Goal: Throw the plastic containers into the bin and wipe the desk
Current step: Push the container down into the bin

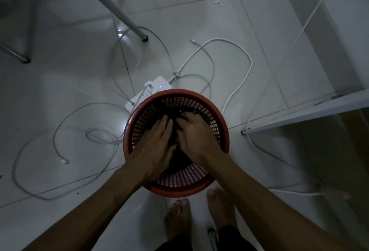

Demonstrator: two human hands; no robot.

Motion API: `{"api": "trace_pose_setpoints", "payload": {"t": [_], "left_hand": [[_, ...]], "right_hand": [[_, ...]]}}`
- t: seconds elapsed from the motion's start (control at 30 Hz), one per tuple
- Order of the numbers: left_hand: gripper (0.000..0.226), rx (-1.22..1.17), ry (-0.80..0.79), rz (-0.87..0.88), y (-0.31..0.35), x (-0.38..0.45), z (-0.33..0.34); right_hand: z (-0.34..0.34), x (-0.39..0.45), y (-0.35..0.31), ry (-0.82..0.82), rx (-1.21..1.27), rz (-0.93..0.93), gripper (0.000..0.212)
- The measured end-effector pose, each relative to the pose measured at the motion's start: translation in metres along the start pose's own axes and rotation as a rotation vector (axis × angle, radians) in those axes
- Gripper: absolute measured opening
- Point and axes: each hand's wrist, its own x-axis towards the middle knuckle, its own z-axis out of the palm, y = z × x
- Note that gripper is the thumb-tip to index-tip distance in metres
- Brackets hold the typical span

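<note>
One round red plastic bin with slatted walls (207, 99) stands on the pale tiled floor (60, 91). Two bare hands reach into it, a left hand (157, 147) and a right hand (196, 137). Two bare feet (179, 216) show below. One flat white power strip (153, 89) lies behind the bin. Two metal chair legs (127, 21) are visible.

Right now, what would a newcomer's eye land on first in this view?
The red slatted bin on the pale tile floor, centre frame, with both hands pushed down into dark contents: the left hand flat with fingers straight, the right hand beside it. Next, white cables looping across the tiles around a white power strip behind the bin.
</note>
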Motion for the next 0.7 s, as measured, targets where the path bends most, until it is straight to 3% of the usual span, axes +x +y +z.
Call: {"api": "trace_pose_setpoints", "payload": {"t": [0.07, 0.13, 0.23, 0.33, 0.5, 0.6, 0.7], "left_hand": [[0.072, 0.015, -0.066, 0.005, -0.010, 0.005, 0.006], [0.075, -0.047, -0.077, 0.028, -0.017, 0.010, 0.011], [0.075, -0.152, -0.110, 0.071, -0.018, 0.013, 0.016], [0.075, -0.090, -0.197, 0.064, -0.015, 0.017, 0.015], [0.068, -0.009, -0.330, -0.068, -0.010, 0.028, 0.012], [0.074, -0.012, -0.299, -0.036, -0.014, 0.032, 0.008], [0.066, -0.075, -0.171, 0.028, -0.009, 0.027, -0.008]], "right_hand": [[-0.004, -0.012, -0.002, 0.145, 0.032, -0.005, 0.036], [-0.001, -0.024, 0.000, 0.175, 0.002, -0.023, 0.042], [0.006, -0.037, 0.009, 0.027, 0.069, 0.005, 0.049], [0.011, -0.032, 0.018, -0.133, 0.098, 0.044, 0.053], [0.019, -0.019, 0.026, -0.228, -0.057, 0.037, 0.060], [0.016, -0.018, 0.024, -0.217, -0.050, 0.039, 0.057], [0.006, -0.017, 0.019, -0.127, 0.054, 0.046, 0.054]]}}
